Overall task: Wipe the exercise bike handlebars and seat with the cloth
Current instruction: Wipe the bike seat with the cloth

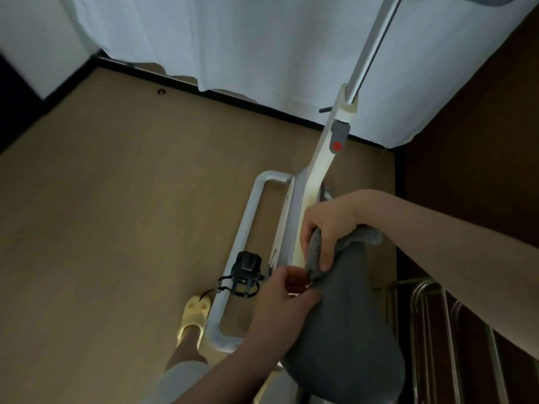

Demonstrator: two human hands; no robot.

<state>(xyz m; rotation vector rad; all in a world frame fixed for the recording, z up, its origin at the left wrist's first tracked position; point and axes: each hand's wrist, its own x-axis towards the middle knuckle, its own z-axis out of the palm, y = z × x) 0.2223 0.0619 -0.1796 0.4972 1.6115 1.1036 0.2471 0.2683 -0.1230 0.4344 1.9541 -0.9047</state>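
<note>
Risk: cloth bunched, little contact on seat; you may slide wad and miss patches. Bike frame may shift if you push hard. Your right hand arches over seat nose, fingers curled, gripping cloth. Your left hand steadies seat's left edge, fingers bent near cloth corner; pinch unclear. Handlebars mostly out of view.

Left of the grip, bare floor lies open. Ahead, the bike's frame blocks the way; a metal rack crowds the right.
</note>
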